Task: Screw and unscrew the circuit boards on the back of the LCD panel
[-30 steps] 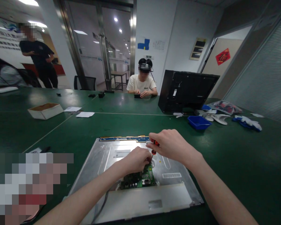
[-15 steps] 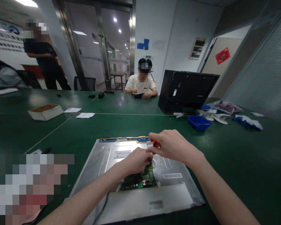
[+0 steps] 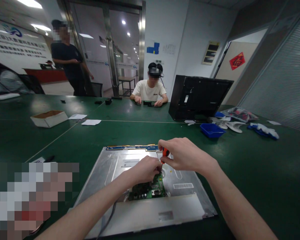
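Single head-worn view. It faces forward and steeply enough downward to place the metal panel (image 3: 145,213) at close range, below the middle of the frame. The left hand (image 3: 148,168) and right hand (image 3: 178,151) appear above the panel, seen from the wearer's side. Beyond the panel, coverage runs across the green table (image 3: 130,133) to a seated person (image 3: 151,90) and, farthest off, a glass door (image 3: 126,30). A black monitor (image 3: 202,95) stands beyond the panel, to its right, at middle range.
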{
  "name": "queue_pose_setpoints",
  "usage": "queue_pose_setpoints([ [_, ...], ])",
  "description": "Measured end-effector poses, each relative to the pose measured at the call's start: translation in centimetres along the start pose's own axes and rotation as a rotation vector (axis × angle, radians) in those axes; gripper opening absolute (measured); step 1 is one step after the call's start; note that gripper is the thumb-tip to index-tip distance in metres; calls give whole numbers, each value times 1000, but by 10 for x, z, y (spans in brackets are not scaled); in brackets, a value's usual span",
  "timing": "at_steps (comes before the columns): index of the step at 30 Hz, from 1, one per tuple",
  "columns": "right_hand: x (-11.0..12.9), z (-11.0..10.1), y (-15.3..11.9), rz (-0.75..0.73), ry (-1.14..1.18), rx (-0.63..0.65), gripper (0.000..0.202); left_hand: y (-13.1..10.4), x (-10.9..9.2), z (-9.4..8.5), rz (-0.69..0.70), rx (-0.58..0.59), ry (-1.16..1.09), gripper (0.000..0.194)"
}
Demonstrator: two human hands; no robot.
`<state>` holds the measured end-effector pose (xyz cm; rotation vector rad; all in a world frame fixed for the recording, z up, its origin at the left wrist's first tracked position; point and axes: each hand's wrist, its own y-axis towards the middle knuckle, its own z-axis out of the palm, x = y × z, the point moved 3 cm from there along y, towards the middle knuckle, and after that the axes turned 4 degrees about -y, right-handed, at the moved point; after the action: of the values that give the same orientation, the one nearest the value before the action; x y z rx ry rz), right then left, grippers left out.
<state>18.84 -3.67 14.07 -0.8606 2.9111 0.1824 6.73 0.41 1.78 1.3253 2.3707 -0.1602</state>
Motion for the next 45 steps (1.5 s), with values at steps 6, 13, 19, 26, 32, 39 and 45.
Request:
queue_pose_setpoints([
  [6, 0, 3, 4, 46, -87, -25, 21, 0, 2, 2, -7, -3, 10, 19],
  [13, 3, -1, -1, -39, 33, 27, 20, 0, 0, 2, 4, 6, 20, 18],
  [19, 2, -1, 2, 34, -56, -4, 23, 0, 1, 1, 7, -19, 49, 16],
  [26, 3, 0, 3, 7, -39, 15, 16, 1, -2, -1, 4, 8, 68, 12],
  [32, 4, -2, -3, -42, 24, -11, 20, 2, -1, 1, 11, 17, 86, 12],
  [39, 3, 2, 2, 45, -103, 0, 17, 2, -2, 0, -24, 27, 107, 12],
  [45, 2, -2, -3, -12, 24, 11, 19, 2, -3, -1, -7, 37, 72, 14],
])
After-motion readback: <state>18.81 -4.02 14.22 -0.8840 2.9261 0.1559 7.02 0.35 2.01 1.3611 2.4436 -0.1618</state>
